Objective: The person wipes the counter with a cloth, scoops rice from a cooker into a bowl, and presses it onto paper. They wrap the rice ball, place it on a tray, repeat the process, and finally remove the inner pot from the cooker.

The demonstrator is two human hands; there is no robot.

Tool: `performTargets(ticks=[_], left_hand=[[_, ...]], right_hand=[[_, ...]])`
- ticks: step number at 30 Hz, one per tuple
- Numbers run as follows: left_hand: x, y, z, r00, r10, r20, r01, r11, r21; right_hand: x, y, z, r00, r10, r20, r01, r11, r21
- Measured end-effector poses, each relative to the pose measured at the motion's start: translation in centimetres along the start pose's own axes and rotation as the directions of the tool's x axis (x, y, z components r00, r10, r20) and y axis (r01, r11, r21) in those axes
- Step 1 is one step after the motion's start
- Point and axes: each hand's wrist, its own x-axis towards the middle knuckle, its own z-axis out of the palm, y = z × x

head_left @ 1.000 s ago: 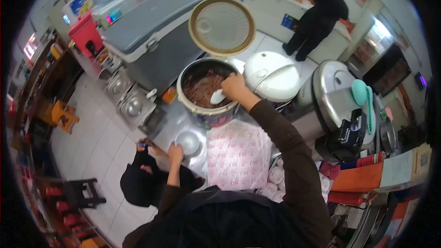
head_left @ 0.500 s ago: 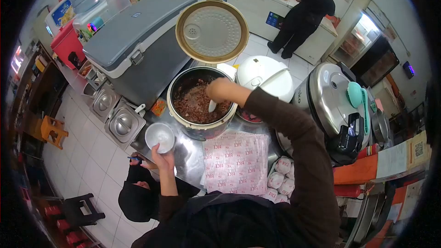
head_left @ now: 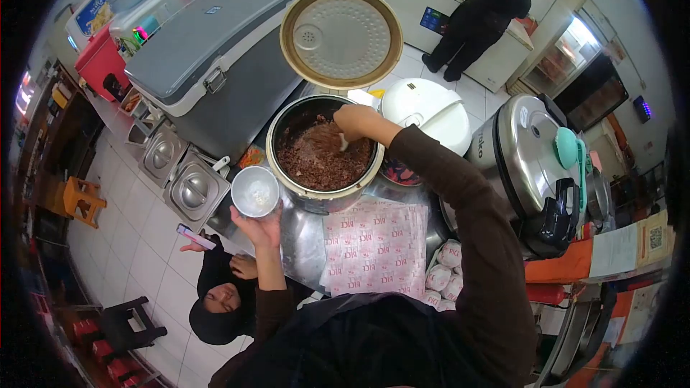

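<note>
Over the open rice cooker (head_left: 287,181), my right hand (head_left: 353,123) is closed on the handle of a pale spoon, whose lower end is in the dark reddish-brown rice (head_left: 316,165). The cooker's lid (head_left: 341,37) stands raised behind the pot. My left hand (head_left: 259,228) holds a small white bowl (head_left: 255,192) just left of the cooker, with a little white residue inside. Printed wrapping papers (head_left: 374,244) lie in front of the cooker, and several wrapped round packets (head_left: 447,266) sit at their right.
A white cooker (head_left: 424,111) and a large steel one (head_left: 525,151) stand at the right. Behind left is a grey cooler box (head_left: 215,50); lidded steel pans (head_left: 194,185) lie below it. One person (head_left: 223,302) holds a phone at lower left; another (head_left: 485,21) stands near the freezers.
My right hand has moved slightly up and right with the spoon, over the rice. My left hand and the bowl have shifted slightly upward. The person at lower left has turned, raising the phone.
</note>
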Motion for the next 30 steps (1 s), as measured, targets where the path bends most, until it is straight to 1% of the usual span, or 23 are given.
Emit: performTargets(ticks=[1,4,5,8,11,12,14,16,17,20,21,24,25,28,29,30], left_hand=[[-0.1,0.2,0.0,1.000,-0.017,0.013,0.018,0.999,-0.030],[0.4,0.3,-0.7,0.990,0.016,0.138,-0.025,0.997,0.070],[0.3,0.4,-1.1,0.990,0.000,0.140,-0.009,0.998,0.068],[0.2,1.0,-1.7,0.989,-0.040,0.142,0.035,0.999,0.037],[-0.7,1.6,-1.8,0.988,-0.073,0.133,0.079,0.996,-0.041],[-1.2,1.7,-1.9,0.988,-0.081,0.132,0.090,0.994,-0.065],[-1.6,1.7,-2.1,0.986,-0.090,0.139,0.105,0.990,-0.099],[-1.3,1.4,-2.4,0.985,-0.094,0.147,0.112,0.987,-0.115],[-0.7,1.0,-3.1,0.985,-0.088,0.146,0.105,0.988,-0.115],[-0.9,1.0,-2.6,0.986,-0.129,0.107,0.139,0.986,-0.090],[-0.7,1.0,-3.2,0.977,-0.167,0.129,0.183,0.976,-0.118],[-1.1,1.4,-3.2,0.974,-0.194,0.118,0.207,0.973,-0.103],[-1.2,1.5,-3.2,0.971,-0.202,0.129,0.216,0.971,-0.105],[-1.5,1.7,-3.7,0.963,-0.213,0.163,0.230,0.968,-0.097],[-1.4,1.5,-3.9,0.962,-0.209,0.177,0.227,0.970,-0.085],[-1.4,1.3,-3.9,0.959,-0.208,0.191,0.225,0.972,-0.072]], right_hand=[[0.5,0.3,0.4,0.998,-0.053,-0.021,0.053,0.999,0.006],[1.3,-1.8,2.1,0.980,-0.130,-0.149,0.142,0.987,0.070],[1.4,-2.7,2.4,0.970,-0.181,-0.164,0.193,0.979,0.058],[-0.6,-4.4,0.1,0.938,-0.313,-0.148,0.316,0.949,0.001],[-0.9,-2.5,-0.7,0.929,-0.184,-0.320,0.186,0.982,-0.024],[-0.7,-1.7,-0.7,0.941,-0.151,-0.304,0.117,0.985,-0.128],[0.9,-0.4,-0.3,0.954,-0.098,-0.284,-0.002,0.943,-0.332],[2.4,-0.3,1.8,0.941,-0.161,-0.297,0.061,0.945,-0.321],[2.7,-0.8,2.6,0.920,-0.180,-0.348,0.077,0.954,-0.290],[1.7,-3.5,2.4,0.851,-0.323,-0.413,0.222,0.936,-0.274],[1.6,-4.0,2.1,0.852,-0.362,-0.379,0.257,0.919,-0.299],[0.5,-4.4,-1.1,0.934,-0.284,-0.219,0.203,0.922,-0.330],[1.3,-3.8,-1.4,0.952,-0.240,-0.192,0.163,0.923,-0.348],[1.1,-3.9,-3.1,0.889,-0.264,-0.374,0.090,0.902,-0.422],[1.5,-4.1,-3.5,0.881,-0.290,-0.374,0.097,0.884,-0.457],[2.7,-3.7,-2.3,0.853,-0.359,-0.379,0.145,0.860,-0.489]])
